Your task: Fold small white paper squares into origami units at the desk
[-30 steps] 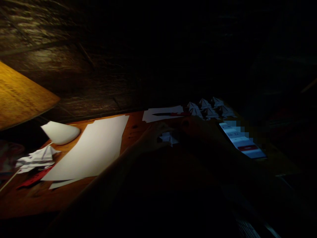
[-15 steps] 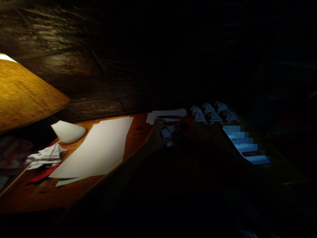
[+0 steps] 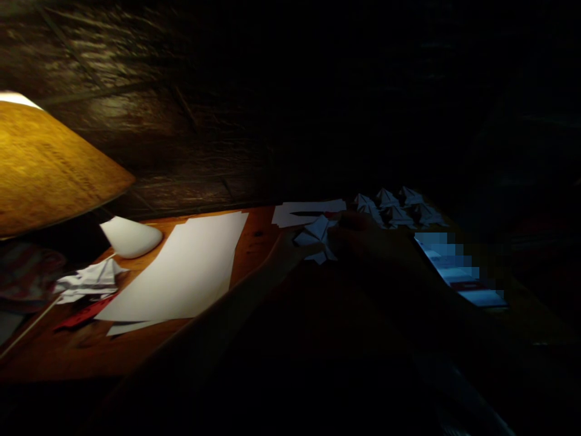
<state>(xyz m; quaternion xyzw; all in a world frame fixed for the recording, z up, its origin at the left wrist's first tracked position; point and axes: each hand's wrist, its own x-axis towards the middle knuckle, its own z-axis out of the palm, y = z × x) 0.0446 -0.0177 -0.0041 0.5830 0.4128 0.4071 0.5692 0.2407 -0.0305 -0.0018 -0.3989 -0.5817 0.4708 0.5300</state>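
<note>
- One folded paper [image 3: 318, 231] is gripped by the left hand [image 3: 288, 247], fingers curled.
- Right hand [image 3: 358, 234] at its edge; fingers too dark to tell.
- Six paper shapes [image 3: 398, 215] beyond.

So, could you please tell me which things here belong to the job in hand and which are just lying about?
Likely part of the job:
folded paper held in the left hand, the right hand at its edge
six folded shapes
large sheets
small sheets
knife

Probably just lying about:
phone
lamp
red item
</note>
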